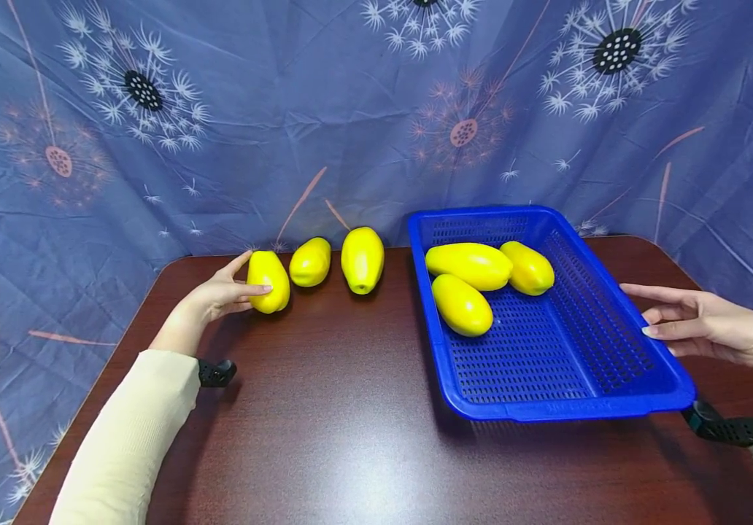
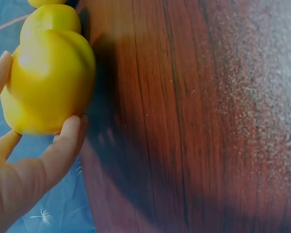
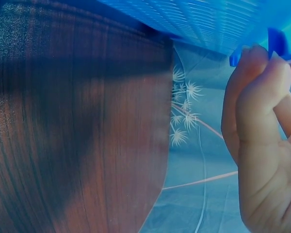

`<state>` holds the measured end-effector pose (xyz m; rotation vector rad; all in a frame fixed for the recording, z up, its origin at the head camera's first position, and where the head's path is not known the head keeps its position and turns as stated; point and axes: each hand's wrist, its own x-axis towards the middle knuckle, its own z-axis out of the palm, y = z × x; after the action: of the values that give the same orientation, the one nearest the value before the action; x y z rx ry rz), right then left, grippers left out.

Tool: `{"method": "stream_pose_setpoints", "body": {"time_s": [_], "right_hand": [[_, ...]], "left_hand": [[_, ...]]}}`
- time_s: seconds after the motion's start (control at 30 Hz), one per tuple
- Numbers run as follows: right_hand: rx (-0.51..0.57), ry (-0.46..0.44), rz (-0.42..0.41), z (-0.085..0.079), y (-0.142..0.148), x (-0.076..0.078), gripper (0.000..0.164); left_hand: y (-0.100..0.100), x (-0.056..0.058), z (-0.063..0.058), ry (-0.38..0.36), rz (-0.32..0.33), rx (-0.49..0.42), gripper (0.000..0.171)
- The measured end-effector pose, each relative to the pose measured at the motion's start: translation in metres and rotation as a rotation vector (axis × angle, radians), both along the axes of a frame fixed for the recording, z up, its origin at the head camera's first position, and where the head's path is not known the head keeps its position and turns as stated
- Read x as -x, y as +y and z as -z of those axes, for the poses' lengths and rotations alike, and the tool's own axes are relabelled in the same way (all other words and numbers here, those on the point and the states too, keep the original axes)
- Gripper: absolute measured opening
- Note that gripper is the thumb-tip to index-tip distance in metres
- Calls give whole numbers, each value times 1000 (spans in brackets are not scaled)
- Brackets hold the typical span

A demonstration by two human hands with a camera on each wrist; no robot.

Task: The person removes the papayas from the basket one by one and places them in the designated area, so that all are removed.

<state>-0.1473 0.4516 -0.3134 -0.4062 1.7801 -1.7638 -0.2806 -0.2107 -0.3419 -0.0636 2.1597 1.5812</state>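
Blue basket [image 1: 534, 357]: over the brown tabletop [image 1: 324, 386], its far rim close to the table's back edge; I can't tell whether its whole base touches the wood.
Left hand [image 1: 215, 295]: well left of the basket, thumb and fingers pinching the sides of a yellow fruit [image 1: 268, 273]; whether that fruit bears on the table, I can't tell.
Right hand [image 1: 711, 321]: at the basket's right rim, pinching it between thumb and fingers.
Loose fruit: two more yellow ones left of the basket, a smaller fruit [image 1: 311, 262] and a longer fruit [image 1: 363, 260], the longer one nearer the basket's left wall.
Fruit inside: a long one [image 1: 465, 265] and a stubby one [image 1: 529, 268] toward the basket's far end, and an oval one [image 1: 462, 306] beside its left wall.
Open room: mesh floor shows across the basket's near half; bare wood stretches left of its near corner.
Cloth [image 1: 271, 95]: blue, dandelion-printed, hanging behind the basket.
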Motion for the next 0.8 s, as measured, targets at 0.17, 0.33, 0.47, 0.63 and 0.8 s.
{"method": "stream_pose_setpoints", "body": {"time_s": [0.17, 0.33, 0.47, 0.63, 0.8], "right_hand": [[-13, 8, 8, 0, -1, -1, 65], [-20, 5, 15, -1, -1, 0, 65], [-23, 5, 13, -1, -1, 1, 66], [-20, 10, 10, -1, 0, 1, 66], [-18, 5, 17, 0, 0, 0, 65]], "left_hand": [[3, 3, 1, 6, 1, 44, 95], [7, 7, 0, 7, -31, 50, 94], [9, 11, -1, 33, -77, 70, 91], [12, 15, 1, 90, -130, 87, 85], [16, 17, 6, 129, -160, 81, 79]]}}
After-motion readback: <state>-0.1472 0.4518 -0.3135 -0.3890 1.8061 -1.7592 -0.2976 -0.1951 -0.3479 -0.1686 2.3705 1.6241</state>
